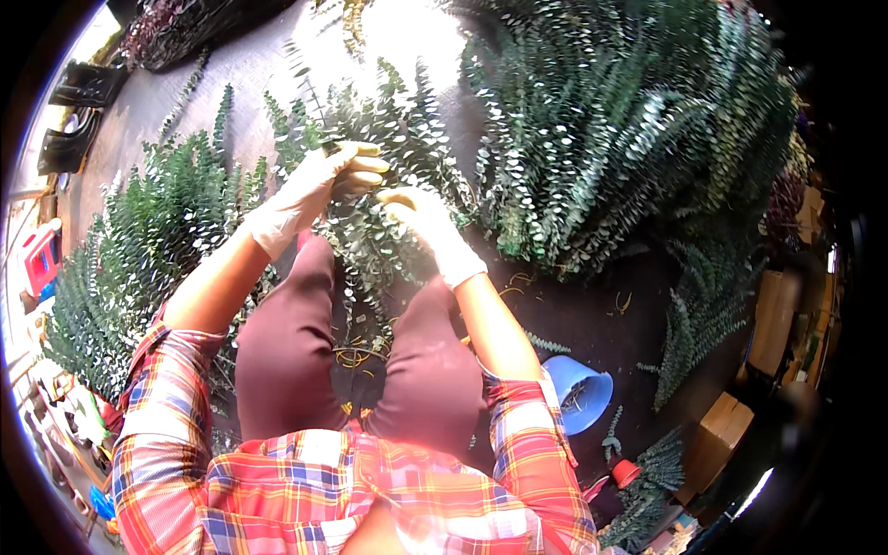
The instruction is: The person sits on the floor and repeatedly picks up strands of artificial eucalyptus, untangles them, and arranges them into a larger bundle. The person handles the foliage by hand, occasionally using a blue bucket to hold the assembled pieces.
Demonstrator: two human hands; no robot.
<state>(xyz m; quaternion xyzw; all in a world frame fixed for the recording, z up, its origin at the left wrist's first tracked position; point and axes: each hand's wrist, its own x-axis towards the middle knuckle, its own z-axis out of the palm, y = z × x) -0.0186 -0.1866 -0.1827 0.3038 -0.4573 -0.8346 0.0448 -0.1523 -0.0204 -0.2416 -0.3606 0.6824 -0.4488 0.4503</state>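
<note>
In front of my knees is a bunch of leafy eucalyptus branches (407, 120), with more leaves hanging down between my legs. My left hand (319, 185), in a pale glove with yellowish fingers, is curled round part of this foliage. Close by on the right, my right hand (430, 227), gloved the same way, has its fingers bent and pressed into the leaves, gripping the sprigs. The fingertips of both hands nearly meet, and the stems between them are mostly hidden.
A large eucalyptus heap (601, 139) fills the right; a smaller pile (166, 213) lies left. Beside my right elbow a blue bucket (578, 393) lies tipped. Yellow bands (356, 356) are scattered on the dark floor. Cardboard boxes (717, 439) and a red pot (625, 474) stand at right.
</note>
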